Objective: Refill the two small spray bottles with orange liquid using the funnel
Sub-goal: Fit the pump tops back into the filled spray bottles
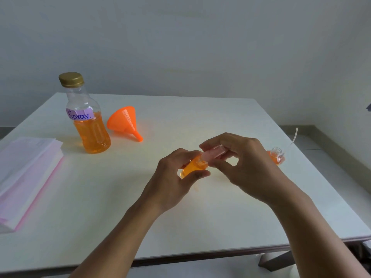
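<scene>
On table (200, 217): big bottle (88, 121) far left, funnel (123, 122) on its side just right of it. Paper stack (26, 173) at left edge, nearer than both. Centre: first small bottle (192, 167) tilted in left hand (172, 183), right hand (245, 165) pinching spray cap (213, 152) at its neck. Second small bottle (276, 155) just right of right hand, near right edge

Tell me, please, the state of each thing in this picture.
Big bottle: upright, capped, about half full of orange liquid.
Funnel: lying on its side.
Held spray bottle: tilted, holding orange liquid, gripped by left hand.
Pink top: at that bottle's neck, pinched by right hand.
Second spray bottle: standing, open, some orange liquid inside.
Paper stack: lying flat.
</scene>
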